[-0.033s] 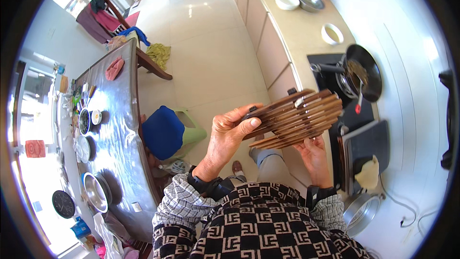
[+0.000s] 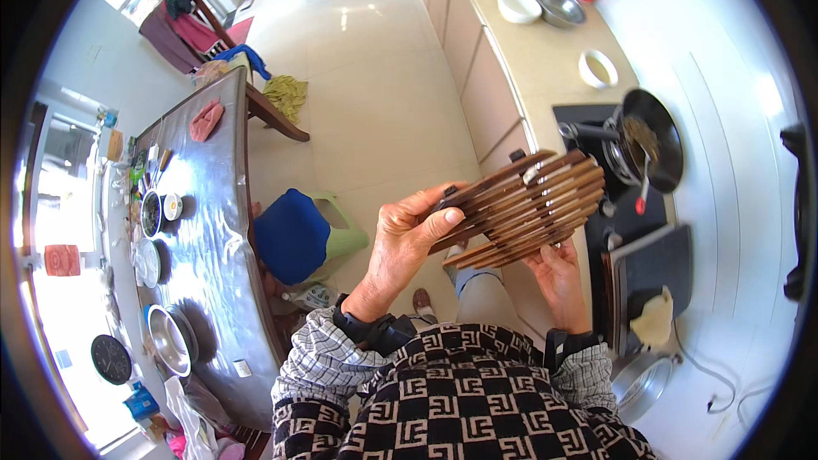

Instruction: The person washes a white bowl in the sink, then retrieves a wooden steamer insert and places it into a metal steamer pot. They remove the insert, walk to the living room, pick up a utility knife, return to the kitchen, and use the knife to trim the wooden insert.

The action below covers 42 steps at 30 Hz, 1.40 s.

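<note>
A brown slatted wooden rack [image 2: 532, 209] with small black feet is held up in front of me, tilted, above my legs. My left hand [image 2: 409, 234] grips its left end, thumb on the near face and fingers behind. Under the right part of its lower edge, my right hand [image 2: 558, 281] holds on with the fingertips; some of those fingers are hidden by the slats. A small pale spot [image 2: 532, 174] shows on the upper slats. The rack's right end is in front of the counter edge, near the black stove top [image 2: 635, 213].
On the stove a black wok [image 2: 669, 140] holds brownish food and a red-ended spoon [image 2: 642, 200]. Bowls, including a white bowl [image 2: 598, 70], stand farther along the counter. Left are a blue-topped stool [image 2: 291, 237] and a table [image 2: 217, 290] with a metal basin [image 2: 169, 341].
The view has shifted slightly, so the counter and wok sit a little lower and farther right. The rack's right end has risen slightly; both hands keep their hold.
</note>
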Each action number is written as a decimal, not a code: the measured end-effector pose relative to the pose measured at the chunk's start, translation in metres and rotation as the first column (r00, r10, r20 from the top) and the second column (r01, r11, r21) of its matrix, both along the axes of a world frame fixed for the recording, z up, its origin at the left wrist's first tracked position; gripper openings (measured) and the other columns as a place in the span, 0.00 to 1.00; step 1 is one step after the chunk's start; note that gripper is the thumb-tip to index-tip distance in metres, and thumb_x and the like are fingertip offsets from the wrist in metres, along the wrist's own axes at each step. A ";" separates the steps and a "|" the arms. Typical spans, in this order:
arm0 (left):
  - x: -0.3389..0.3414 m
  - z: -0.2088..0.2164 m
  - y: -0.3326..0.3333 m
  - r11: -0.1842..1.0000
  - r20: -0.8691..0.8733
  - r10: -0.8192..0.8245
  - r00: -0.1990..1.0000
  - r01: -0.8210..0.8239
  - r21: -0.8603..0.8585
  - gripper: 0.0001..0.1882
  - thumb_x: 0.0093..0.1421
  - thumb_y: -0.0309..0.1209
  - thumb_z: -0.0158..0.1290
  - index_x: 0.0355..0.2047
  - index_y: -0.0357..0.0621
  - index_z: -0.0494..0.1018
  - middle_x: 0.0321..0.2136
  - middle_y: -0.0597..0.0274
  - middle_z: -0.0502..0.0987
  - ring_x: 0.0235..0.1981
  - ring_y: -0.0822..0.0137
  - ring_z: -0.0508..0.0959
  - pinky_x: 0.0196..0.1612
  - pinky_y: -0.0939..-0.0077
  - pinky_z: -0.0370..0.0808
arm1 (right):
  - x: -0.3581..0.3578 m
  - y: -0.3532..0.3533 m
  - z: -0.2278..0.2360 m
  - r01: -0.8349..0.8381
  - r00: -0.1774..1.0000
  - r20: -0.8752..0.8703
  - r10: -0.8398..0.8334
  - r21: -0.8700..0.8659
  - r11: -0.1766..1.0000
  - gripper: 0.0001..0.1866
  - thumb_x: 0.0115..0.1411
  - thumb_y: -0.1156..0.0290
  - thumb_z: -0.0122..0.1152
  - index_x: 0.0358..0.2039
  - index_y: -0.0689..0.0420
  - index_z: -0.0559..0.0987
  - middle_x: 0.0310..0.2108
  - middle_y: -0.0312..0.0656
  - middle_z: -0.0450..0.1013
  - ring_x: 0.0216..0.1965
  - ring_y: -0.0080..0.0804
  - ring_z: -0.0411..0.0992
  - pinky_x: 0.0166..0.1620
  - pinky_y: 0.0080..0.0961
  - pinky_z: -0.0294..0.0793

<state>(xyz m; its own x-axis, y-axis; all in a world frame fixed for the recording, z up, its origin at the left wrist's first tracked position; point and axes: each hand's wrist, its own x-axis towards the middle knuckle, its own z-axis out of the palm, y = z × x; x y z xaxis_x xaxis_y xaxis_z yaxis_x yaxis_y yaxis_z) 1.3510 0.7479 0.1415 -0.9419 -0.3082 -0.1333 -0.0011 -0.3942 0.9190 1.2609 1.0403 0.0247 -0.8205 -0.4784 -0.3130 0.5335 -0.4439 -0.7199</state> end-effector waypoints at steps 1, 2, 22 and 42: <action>-0.012 0.001 -0.015 1.000 0.002 0.020 1.000 -0.020 -0.007 0.21 0.67 0.32 0.62 0.58 0.36 0.78 0.47 0.63 0.84 0.47 0.73 0.79 0.56 0.73 0.75 | -0.019 -0.019 0.001 -0.023 1.000 0.008 0.023 0.012 1.000 0.25 0.68 0.77 0.59 0.65 0.54 0.69 0.56 0.46 0.77 0.54 0.45 0.79 0.58 0.50 0.79; -0.025 0.002 -0.030 0.999 0.003 0.042 0.999 -0.042 -0.017 0.21 0.67 0.32 0.61 0.58 0.36 0.77 0.48 0.63 0.84 0.47 0.74 0.79 0.56 0.74 0.75 | -0.039 -0.039 0.002 -0.049 0.999 0.014 0.049 0.016 0.999 0.26 0.68 0.77 0.59 0.65 0.54 0.68 0.56 0.46 0.77 0.53 0.44 0.79 0.57 0.49 0.80; -0.235 -0.010 -0.360 0.747 0.083 0.613 0.786 -0.610 0.264 0.23 0.76 0.33 0.47 0.68 0.38 0.64 0.57 0.59 0.78 0.57 0.70 0.77 0.60 0.71 0.76 | -0.366 -0.478 -0.026 -0.696 0.707 0.173 0.686 -0.005 0.718 0.22 0.70 0.75 0.57 0.63 0.56 0.70 0.53 0.47 0.78 0.51 0.44 0.81 0.52 0.47 0.86; -0.490 -0.054 -0.867 0.544 0.113 0.838 0.534 -0.834 -0.092 0.14 0.74 0.31 0.49 0.51 0.33 0.78 0.40 0.72 0.81 0.34 0.83 0.69 0.40 0.86 0.69 | -0.789 -0.853 0.000 -0.180 0.934 -0.114 0.339 0.668 0.722 0.13 0.72 0.66 0.56 0.28 0.51 0.72 0.19 0.27 0.64 0.17 0.18 0.60 0.36 0.29 0.79</action>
